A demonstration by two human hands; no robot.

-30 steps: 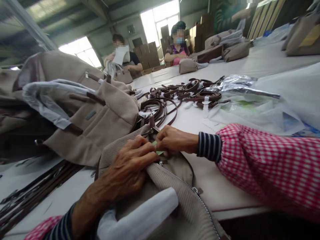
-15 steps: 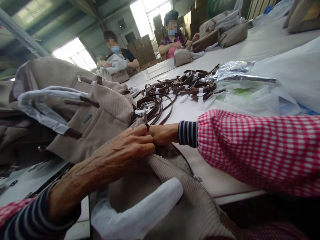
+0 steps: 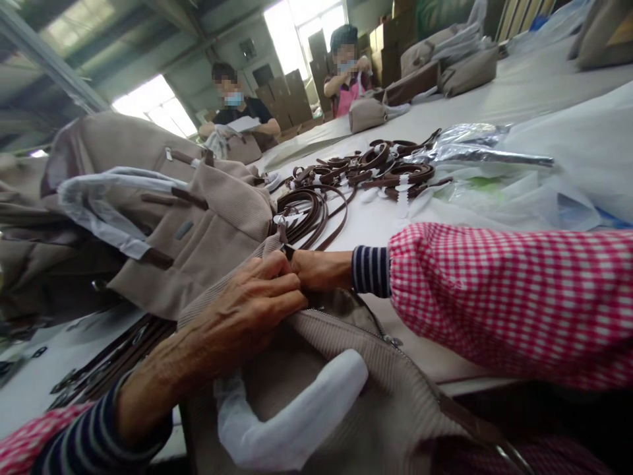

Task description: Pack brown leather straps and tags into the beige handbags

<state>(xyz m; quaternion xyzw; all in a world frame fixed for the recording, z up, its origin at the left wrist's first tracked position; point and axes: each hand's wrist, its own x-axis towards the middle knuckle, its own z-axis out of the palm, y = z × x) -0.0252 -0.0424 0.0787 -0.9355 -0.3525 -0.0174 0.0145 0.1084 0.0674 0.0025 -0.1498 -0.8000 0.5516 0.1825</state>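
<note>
A taupe ribbed handbag (image 3: pixel 390 389) lies close to me, its zipper (image 3: pixel 346 324) partly open along the top edge. Its handle (image 3: pixel 297 422) is wrapped in white paper or film. My left hand (image 3: pixel 262 284) is closed on the bag's upper edge near the end of the zipper. Against it, my right hand (image 3: pixel 316 269) is closed at the same corner; its fingers are mostly hidden behind the left hand and the bag edge. A small metal ring with a dark tab (image 3: pixel 285 245) shows just above the hands.
More taupe bags (image 3: pixel 198 244) are heaped at the left. Coiled brown straps (image 3: pixel 306 211) lie on the white table (image 3: pixel 366 227) beyond my hands. Clear plastic (image 3: pixel 524 191) covers the right side. Two masked people (image 3: pixel 237 115) handle bags across the table.
Both hands stay at the same corner of the bag. The view has shifted slightly, and the wrapped handle sits a little differently. Across the table, one person's hand has risen towards the face.
</note>
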